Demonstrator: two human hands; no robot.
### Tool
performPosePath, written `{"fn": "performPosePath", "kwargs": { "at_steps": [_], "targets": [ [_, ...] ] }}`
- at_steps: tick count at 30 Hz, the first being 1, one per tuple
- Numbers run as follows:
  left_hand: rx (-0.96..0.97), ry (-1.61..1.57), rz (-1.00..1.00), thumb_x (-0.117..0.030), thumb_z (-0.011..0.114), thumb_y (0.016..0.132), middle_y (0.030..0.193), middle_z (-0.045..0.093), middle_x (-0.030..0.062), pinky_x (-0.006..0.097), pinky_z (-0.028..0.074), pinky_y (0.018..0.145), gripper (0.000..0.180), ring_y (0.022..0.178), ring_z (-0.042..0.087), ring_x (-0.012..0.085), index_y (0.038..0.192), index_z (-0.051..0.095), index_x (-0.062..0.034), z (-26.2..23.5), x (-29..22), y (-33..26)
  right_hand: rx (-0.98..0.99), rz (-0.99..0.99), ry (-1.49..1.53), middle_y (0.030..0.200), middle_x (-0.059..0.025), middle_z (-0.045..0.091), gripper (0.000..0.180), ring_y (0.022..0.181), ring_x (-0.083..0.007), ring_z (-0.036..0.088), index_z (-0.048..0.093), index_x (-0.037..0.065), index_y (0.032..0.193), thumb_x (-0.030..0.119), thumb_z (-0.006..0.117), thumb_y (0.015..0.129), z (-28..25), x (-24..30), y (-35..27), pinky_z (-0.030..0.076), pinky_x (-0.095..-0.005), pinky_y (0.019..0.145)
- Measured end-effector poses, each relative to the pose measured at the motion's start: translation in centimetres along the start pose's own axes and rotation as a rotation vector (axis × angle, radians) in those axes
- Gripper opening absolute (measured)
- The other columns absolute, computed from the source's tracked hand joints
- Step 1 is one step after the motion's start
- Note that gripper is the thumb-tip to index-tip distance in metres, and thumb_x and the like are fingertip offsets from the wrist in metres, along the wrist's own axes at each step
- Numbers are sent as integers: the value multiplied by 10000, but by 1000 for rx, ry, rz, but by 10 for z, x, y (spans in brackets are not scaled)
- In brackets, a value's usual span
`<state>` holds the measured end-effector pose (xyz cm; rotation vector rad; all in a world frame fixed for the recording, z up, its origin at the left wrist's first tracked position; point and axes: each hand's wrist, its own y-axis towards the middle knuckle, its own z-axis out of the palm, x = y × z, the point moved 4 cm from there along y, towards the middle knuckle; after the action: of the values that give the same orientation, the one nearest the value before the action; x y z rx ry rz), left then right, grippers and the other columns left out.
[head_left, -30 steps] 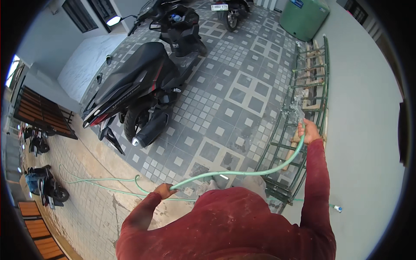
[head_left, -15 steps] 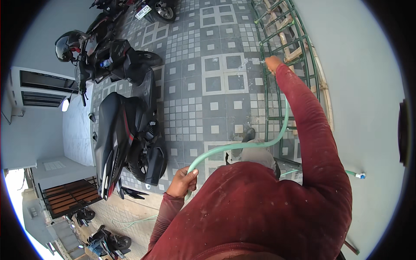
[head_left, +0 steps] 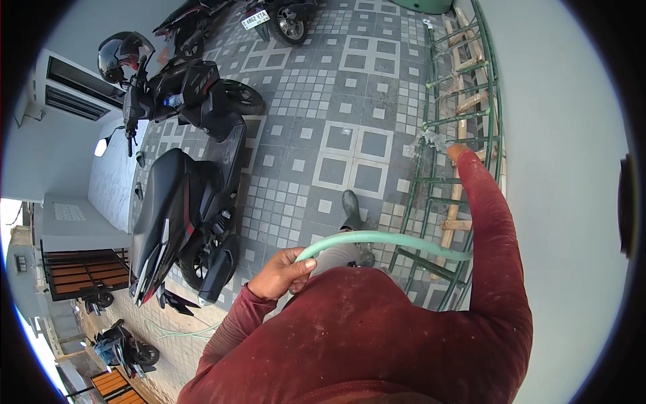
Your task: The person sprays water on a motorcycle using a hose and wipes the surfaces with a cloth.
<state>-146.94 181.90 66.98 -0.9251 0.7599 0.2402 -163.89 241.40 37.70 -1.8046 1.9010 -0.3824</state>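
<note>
A pale green hose (head_left: 377,238) arches in front of my body. My left hand (head_left: 282,275) is closed around it at waist height, thumb on top. On the right, my outstretched right hand (head_left: 459,153) is closed at the hose's far end, where water (head_left: 431,143) sprays out toward the left; the hose tip itself is hard to make out. Part of the hose is hidden behind my right sleeve. Beneath the right hand lies a green ladder-like frame (head_left: 439,180), with pale wooden poles (head_left: 461,114) along it. Water hits the frame's rungs and left side.
A black scooter (head_left: 182,209) stands close on the left, with a dark helmet (head_left: 124,56) on it. Another motorcycle (head_left: 289,23) is parked farther ahead. A grey wall (head_left: 545,168) bounds the right. My boot (head_left: 350,210) is on the patterned tile floor (head_left: 296,161).
My view has shifted, and a green container shows at the top. My booted foot has come forward. The right hand now sits lower in the picture, with water spraying onto the frame.
</note>
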Motion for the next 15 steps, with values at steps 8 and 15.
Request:
{"fn": "performPosePath", "kwargs": {
  "at_steps": [8, 15],
  "targets": [
    [117, 61, 11, -295, 634, 982, 643, 472, -35, 234, 355, 479, 262, 527, 422, 58, 908, 588, -48, -23, -115, 181, 84, 72, -176, 1075, -229, 704, 275, 1008, -368, 694, 741, 25, 1036, 108, 525, 888, -83, -97, 83, 562, -451, 858],
    [152, 223, -85, -270, 646, 974, 646, 478, -49, 225, 329, 492, 227, 538, 402, 44, 916, 611, -53, -41, -199, 287, 41, 380, 126, 1108, -214, 698, 269, 1050, -348, 681, 735, 12, 1025, 139, 542, 887, -132, -193, 178, 548, -445, 894]
  ]
}}
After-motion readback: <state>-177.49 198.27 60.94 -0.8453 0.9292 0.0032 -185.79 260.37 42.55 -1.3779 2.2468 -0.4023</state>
